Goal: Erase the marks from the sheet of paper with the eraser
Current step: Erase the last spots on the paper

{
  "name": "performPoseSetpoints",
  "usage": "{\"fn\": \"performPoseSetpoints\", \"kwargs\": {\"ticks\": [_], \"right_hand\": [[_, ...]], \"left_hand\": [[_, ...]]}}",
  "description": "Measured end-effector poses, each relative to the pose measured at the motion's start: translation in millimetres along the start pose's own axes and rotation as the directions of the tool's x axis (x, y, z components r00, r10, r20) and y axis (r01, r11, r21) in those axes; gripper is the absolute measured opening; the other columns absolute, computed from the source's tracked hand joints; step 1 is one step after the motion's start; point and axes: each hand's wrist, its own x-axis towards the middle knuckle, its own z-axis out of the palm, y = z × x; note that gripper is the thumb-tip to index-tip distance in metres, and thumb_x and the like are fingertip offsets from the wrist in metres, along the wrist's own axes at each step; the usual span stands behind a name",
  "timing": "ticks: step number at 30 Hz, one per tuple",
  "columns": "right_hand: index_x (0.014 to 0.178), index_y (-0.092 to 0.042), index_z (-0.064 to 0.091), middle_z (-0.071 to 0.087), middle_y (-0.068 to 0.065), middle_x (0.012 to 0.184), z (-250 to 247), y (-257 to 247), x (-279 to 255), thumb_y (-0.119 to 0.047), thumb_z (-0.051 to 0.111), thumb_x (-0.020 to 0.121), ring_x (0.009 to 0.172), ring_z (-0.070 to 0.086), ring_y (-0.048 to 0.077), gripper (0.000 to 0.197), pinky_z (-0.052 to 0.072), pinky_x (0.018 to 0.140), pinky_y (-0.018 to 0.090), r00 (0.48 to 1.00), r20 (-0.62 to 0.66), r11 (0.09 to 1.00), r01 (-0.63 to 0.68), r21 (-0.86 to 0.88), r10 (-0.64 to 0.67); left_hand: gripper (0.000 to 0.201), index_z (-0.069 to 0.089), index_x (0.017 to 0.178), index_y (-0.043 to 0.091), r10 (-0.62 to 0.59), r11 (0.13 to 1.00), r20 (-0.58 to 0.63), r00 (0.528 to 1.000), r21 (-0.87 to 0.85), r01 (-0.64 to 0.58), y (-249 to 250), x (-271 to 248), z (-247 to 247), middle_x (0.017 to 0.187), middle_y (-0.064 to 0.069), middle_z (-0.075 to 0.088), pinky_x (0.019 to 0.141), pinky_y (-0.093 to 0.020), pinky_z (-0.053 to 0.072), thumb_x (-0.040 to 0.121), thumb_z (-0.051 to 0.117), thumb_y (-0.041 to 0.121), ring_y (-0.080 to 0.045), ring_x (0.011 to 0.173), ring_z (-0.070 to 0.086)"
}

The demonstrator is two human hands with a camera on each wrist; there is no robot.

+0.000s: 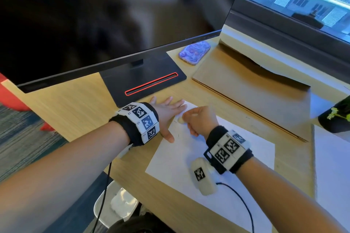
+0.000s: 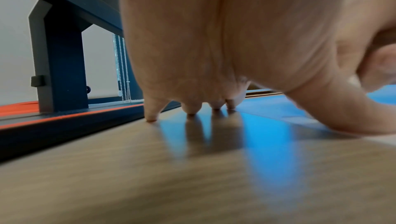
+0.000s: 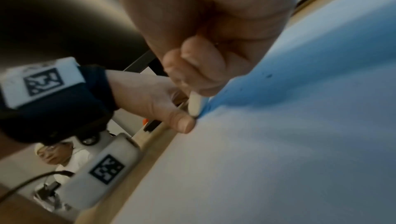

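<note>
A white sheet of paper [image 1: 214, 159] lies on the wooden desk [image 1: 72, 113], and the right wrist view shows its surface [image 3: 268, 151]. My right hand [image 1: 198, 121] pinches a small off-white eraser [image 1: 180, 119] and presses its tip on the sheet's far left corner. The right wrist view has the eraser [image 3: 196, 104] standing on end against the paper under my curled fingers [image 3: 193, 68]. My left hand [image 1: 166, 113] lies flat with spread fingers on the sheet's left edge, its thumb [image 1: 169, 137] on the paper. A few faint dark marks [image 1: 178, 135] show near the thumb.
A dark monitor [image 1: 106, 17] stands on a black base with a red-edged slot [image 1: 151, 83] just beyond my hands. A phone in a purple case [image 1: 195, 53] and flat cardboard [image 1: 251, 89] lie to the right. A black cap [image 1: 337, 117] sits at the right edge.
</note>
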Motion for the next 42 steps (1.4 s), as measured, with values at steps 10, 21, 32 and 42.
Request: {"fn": "performPoseSetpoints", "kwargs": {"ticks": [10, 21, 32, 42], "right_hand": [[0.084, -0.003, 0.064, 0.051, 0.007, 0.053, -6.7, -5.7, 9.1, -0.012, 0.059, 0.088, 0.042, 0.043, 0.016, 0.011, 0.041, 0.052, 0.028, 0.995, -0.033, 0.989, -0.086, 0.118, 0.09], [0.092, -0.004, 0.065, 0.054, 0.007, 0.053, -7.2, -1.8, 10.5, -0.012, 0.056, 0.091, 0.041, 0.047, 0.015, 0.012, 0.043, 0.045, 0.026, 0.994, -0.091, 0.987, -0.039, 0.154, 0.054], [0.091, -0.004, 0.064, 0.052, 0.006, 0.052, -3.9, -1.7, 9.6, -0.014, 0.054, 0.093, 0.036, 0.045, 0.013, 0.014, 0.04, 0.041, 0.023, 0.995, -0.091, 0.986, -0.021, 0.168, 0.036], [0.082, -0.005, 0.065, 0.055, 0.006, 0.054, -14.8, 2.7, 8.4, -0.013, 0.058, 0.09, 0.043, 0.049, 0.015, 0.014, 0.046, 0.052, 0.026, 0.997, -0.081, 0.992, 0.0, 0.129, 0.01]], "left_hand": [[0.121, -0.02, 0.147, 0.026, 0.0, 1.0, 0.017, 1.0, 0.016, -0.001, 0.5, 0.7, 0.5, 0.153, 0.01, -0.027, 0.11, -0.063, -0.004, 0.072, 0.071, 0.055, -0.022, 0.143, -0.021], [0.12, -0.02, 0.147, 0.027, 0.007, 1.0, 0.025, 1.0, 0.017, -0.007, 0.9, -1.0, 0.3, 0.153, 0.01, -0.028, 0.112, -0.063, -0.003, 0.073, 0.071, 0.055, -0.022, 0.143, -0.021], [0.119, -0.02, 0.147, 0.026, -0.001, 1.0, 0.017, 1.0, 0.014, 0.001, 2.5, -2.9, 0.2, 0.153, 0.01, -0.028, 0.112, -0.063, -0.004, 0.074, 0.07, 0.053, -0.021, 0.143, -0.022], [0.119, -0.02, 0.147, 0.027, 0.001, 1.0, 0.015, 1.0, 0.004, -0.001, 1.0, -1.3, 2.0, 0.153, 0.011, -0.028, 0.112, -0.061, -0.005, 0.074, 0.07, 0.053, -0.02, 0.143, -0.022]]}}
